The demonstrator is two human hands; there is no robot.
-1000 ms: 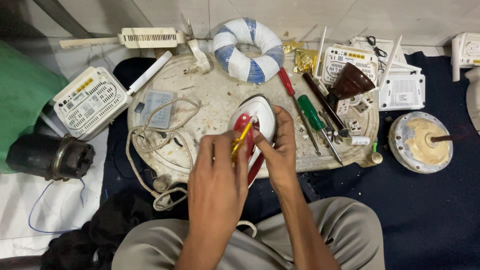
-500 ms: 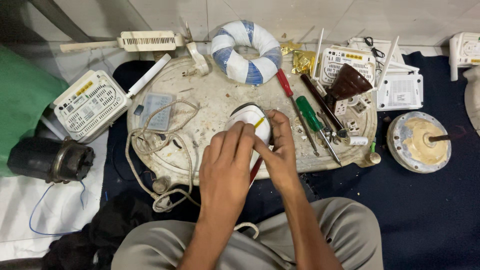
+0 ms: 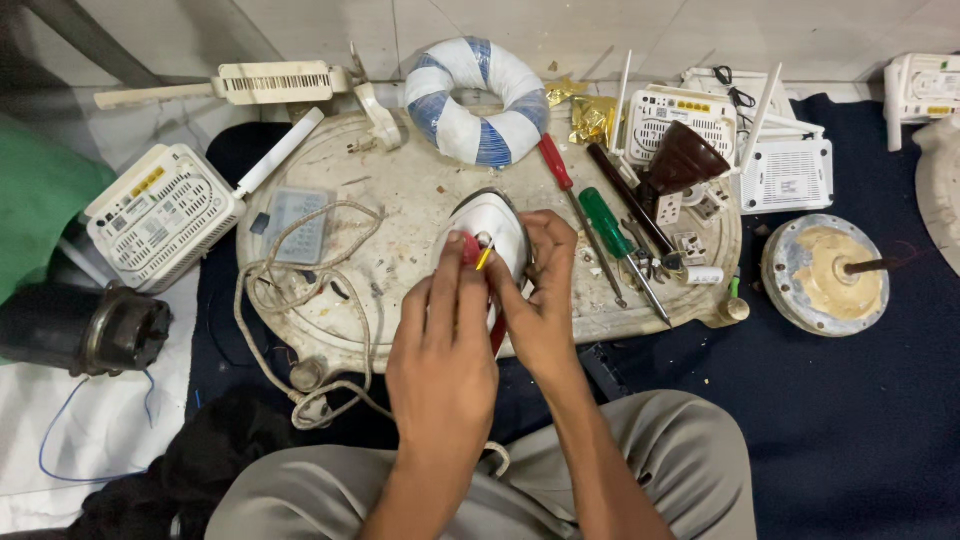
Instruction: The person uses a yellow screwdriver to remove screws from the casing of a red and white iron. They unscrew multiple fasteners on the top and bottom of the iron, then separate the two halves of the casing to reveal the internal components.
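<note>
On the round worn work board [image 3: 420, 200], head view, a white clothes iron [image 3: 492, 222] is lying near the middle, nose pointing away from the person. Left hand [image 3: 445, 335] is curling over the rear of the iron, fingers closed around a red part [image 3: 468, 248] at its back end; a thin yellow piece [image 3: 484, 258] is poking up just beside that red part, between the two hands. Right hand [image 3: 545, 290] is gripping the iron's right side, thumb and fingers closed on the shell, fingertips touching the body near the yellow piece. Whether the yellow piece is a tool tip or a wire, cannot tell.

Positions relative to the iron:
- Beyond it, at the far edge of the board, a blue-and-white wound ring [image 3: 478, 100] is lying flat.
- Right of it, a red-handled screwdriver [image 3: 556, 165] and a green-handled screwdriver [image 3: 605, 222] are lying side by side, tips pointing toward the person.
- Further right, a dark brown cone-shaped piece [image 3: 685, 160] is sitting against a white router [image 3: 675, 115].
- Left of it, a pale braided cord [image 3: 300, 290] is looping across the board and hanging off the near edge.
- Far left, off the board, another white router [image 3: 160, 215] is resting, with a black motor [image 3: 85, 330] nearer the person.
- Far right, off the board, a round metal disc [image 3: 825, 275] with a short shaft is lying on the dark blue cloth [image 3: 850, 420].
</note>
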